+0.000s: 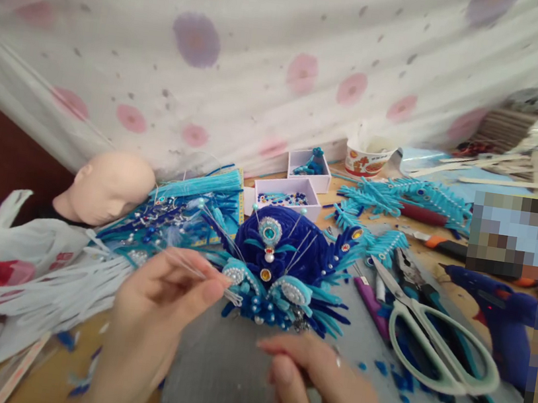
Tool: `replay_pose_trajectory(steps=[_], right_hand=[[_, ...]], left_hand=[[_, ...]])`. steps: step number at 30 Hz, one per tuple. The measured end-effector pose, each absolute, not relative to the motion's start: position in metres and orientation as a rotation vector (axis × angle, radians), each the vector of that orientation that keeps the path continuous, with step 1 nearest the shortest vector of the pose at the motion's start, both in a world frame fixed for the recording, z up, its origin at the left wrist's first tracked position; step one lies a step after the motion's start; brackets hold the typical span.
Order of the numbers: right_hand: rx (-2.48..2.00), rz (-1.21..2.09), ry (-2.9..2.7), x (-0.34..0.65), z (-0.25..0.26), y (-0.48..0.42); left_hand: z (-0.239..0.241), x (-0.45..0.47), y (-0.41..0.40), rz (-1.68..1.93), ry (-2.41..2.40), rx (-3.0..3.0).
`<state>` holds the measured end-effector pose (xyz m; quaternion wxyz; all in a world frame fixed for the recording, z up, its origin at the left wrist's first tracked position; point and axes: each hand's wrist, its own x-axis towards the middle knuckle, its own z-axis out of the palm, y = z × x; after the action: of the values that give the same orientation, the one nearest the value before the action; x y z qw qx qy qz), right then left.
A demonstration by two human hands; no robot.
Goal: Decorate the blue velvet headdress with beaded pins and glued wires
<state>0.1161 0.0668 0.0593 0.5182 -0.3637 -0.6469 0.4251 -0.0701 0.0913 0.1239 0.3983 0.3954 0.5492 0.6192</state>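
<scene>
Just beyond the fingertips of the left hand (159, 306), a blue headdress (287, 244) sits on the grey worktop (218, 381). Its beaded, feather-trimmed front faces the person, and its long axis runs left to right across the view. The left hand comes in from the person's side with the wrist low. Its thumb and forefinger are pressed together on a thin silvery wire (234, 298). The wire's free end points right and slightly down, all but touching the pearl-edged lobe at the headdress's lower left. This hand is the nearer of the two to the piece.

The right hand (322, 389) rests lower, on the near side of the headdress's front fringe and a little apart from it. Its fingers are curled inward and the forefinger stretches leftward. Motion blur hides whether it grips anything.

Past the right hand's far side lie pale green scissors (430, 337) and a blue glue gun (499, 307). A mannequin head (111, 186) lies beyond the left hand, and a small box of beads (285, 197) stands behind the headdress.
</scene>
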Motion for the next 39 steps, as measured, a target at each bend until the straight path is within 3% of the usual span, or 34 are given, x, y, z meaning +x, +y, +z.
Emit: replay_pose_trajectory(steps=[5, 9, 18, 39], right_hand=[[-0.439, 2.146, -0.927, 0.098, 0.077, 0.068], [-0.135, 2.442, -0.544, 0.091, 0.073, 0.056], [-0.100, 2.431, -0.364, 0.091, 0.083, 0.037], [-0.382, 1.876, -0.894, 0.083, 0.070, 0.029]], left_hand=[[0.113, -0.054, 0.057, 1.553, 1.250, 0.901], [0.105, -0.047, 0.045, 1.578, 1.152, 0.903], [0.093, -0.052, 0.029, 1.674, 0.956, 1.036], [0.087, -0.036, 0.022, 1.771, 0.902, 0.840]])
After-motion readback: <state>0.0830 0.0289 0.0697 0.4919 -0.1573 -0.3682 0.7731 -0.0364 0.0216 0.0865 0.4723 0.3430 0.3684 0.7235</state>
